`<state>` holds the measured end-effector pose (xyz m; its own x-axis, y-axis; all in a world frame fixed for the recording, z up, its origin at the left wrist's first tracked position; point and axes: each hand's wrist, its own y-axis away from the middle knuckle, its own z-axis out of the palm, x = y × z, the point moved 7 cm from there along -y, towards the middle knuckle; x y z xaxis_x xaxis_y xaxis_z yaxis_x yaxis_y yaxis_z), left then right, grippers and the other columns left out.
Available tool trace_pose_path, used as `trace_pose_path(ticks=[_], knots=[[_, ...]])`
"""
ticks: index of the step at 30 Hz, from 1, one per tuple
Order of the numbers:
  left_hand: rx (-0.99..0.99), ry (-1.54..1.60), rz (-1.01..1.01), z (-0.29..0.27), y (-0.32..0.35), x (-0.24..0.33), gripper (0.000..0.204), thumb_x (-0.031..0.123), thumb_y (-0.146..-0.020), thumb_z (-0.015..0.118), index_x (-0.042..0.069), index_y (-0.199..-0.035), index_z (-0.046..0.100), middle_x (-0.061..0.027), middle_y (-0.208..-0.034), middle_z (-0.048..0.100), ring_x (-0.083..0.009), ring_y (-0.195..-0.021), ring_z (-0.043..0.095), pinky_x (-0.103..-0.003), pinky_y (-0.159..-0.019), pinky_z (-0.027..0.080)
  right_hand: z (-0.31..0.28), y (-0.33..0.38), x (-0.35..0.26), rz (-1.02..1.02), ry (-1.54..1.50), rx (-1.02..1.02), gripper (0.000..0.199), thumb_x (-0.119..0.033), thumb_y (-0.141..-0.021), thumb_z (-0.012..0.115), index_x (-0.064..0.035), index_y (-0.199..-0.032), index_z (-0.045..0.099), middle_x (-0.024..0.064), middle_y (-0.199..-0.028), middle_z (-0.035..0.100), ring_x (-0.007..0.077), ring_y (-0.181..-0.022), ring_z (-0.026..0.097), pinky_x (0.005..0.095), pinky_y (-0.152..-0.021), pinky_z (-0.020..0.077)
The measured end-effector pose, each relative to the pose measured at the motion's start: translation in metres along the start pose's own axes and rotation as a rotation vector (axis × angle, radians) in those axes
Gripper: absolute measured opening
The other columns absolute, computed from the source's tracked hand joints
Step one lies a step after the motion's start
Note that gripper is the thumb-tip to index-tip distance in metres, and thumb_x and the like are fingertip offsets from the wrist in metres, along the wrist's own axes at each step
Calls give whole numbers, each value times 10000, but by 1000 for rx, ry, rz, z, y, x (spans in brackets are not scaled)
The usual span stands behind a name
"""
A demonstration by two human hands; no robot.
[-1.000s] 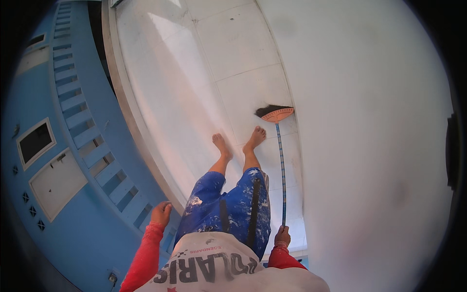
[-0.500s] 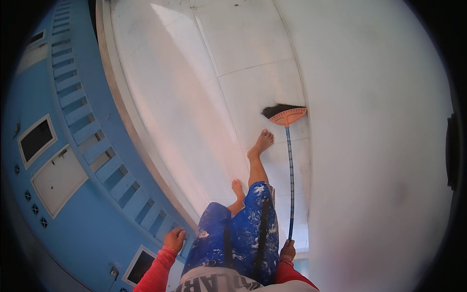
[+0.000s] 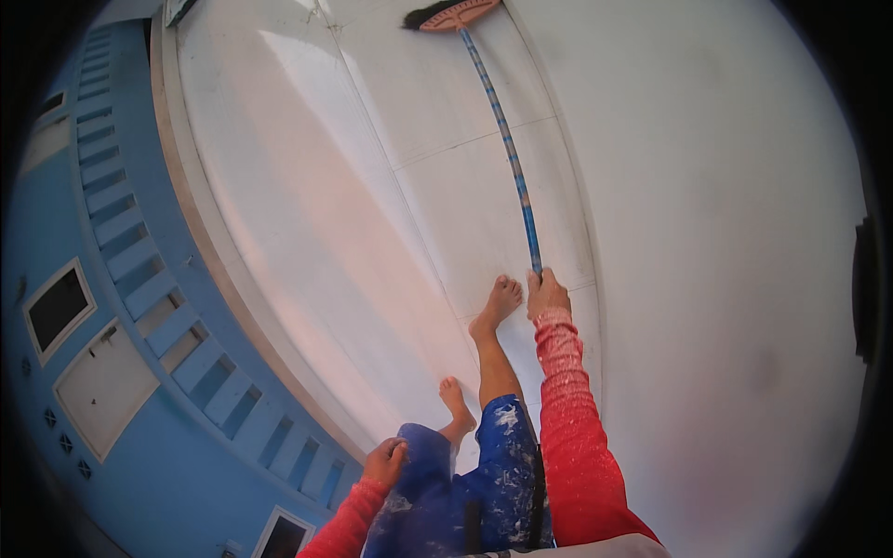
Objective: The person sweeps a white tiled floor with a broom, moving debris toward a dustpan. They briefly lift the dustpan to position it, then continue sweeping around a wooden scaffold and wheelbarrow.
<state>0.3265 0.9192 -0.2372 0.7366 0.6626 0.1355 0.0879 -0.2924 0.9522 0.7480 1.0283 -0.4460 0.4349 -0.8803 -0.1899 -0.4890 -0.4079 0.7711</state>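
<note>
My right hand (image 3: 549, 296) is wrapped round the upper end of a broom's blue striped handle (image 3: 508, 139), with the arm stretched forward. At the far end of the handle is the broom's orange head (image 3: 458, 16) with dark bristles, at the top edge of the view beside the white wall. Close to my right hand is my bare right foot. My left hand (image 3: 383, 463) hangs near my left thigh, its fingers loosely curled into a fist, and nothing shows in it. Both arms have red sleeves with pale specks.
Pale floor panels (image 3: 279, 186) with thin seams run ahead under my bare feet. A white wall (image 3: 707, 232) rises along the right side. To the left, a raised floor edge (image 3: 200, 219) borders a blue slatted railing (image 3: 149, 288), with a blue building beyond it.
The broom head has moved far forward and slightly left along the floor. My right arm has extended forward from beside my hip, still gripping the handle. My left hand has shifted slightly right.
</note>
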Motion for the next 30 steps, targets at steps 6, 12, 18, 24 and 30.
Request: trace_pose_path(ticks=[6,12,18,24,30], knots=[[295,163,67,-70,-3,-13,265,208,-955,547,-17,-1053,647,-76,-804,686,-154,-685,661,-277,-654,513,-168,-51,-243,-161,-175,126,421,-434,-980,447,-53,-1082,596,201,-995,676,384,-955,653,482,-814,516],[413,20,-241,-101,57,-178,276,241,-889,585,-5,-986,661,-163,-854,697,-256,-735,693,-372,-742,536,-45,167,55,-112,-108,32,282,-335,-984,478,-61,-971,542,256,-784,633,469,-759,618,537,-631,460],[224,-282,-215,-90,103,-260,266,272,-880,558,64,-975,695,-211,-904,698,-364,-872,682,-437,-817,528,-27,426,293,377,426,-234,339,-441,-938,485,-113,-1014,527,246,-755,662,482,-729,639,576,-655,495],[313,-171,-291,-164,71,-215,276,313,-894,533,124,-1028,681,-203,-946,693,-396,-929,656,-467,-854,512,-30,248,4,18,293,93,408,-455,-978,418,-70,-1032,541,293,-854,655,496,-843,627,579,-736,482],[372,-58,-309,-221,132,-280,317,316,-878,533,46,-979,662,-227,-1001,679,-411,-975,639,-469,-880,501,-166,226,-368,-255,219,310,407,-402,-984,435,-33,-1056,593,274,-951,657,461,-938,626,526,-810,496]])
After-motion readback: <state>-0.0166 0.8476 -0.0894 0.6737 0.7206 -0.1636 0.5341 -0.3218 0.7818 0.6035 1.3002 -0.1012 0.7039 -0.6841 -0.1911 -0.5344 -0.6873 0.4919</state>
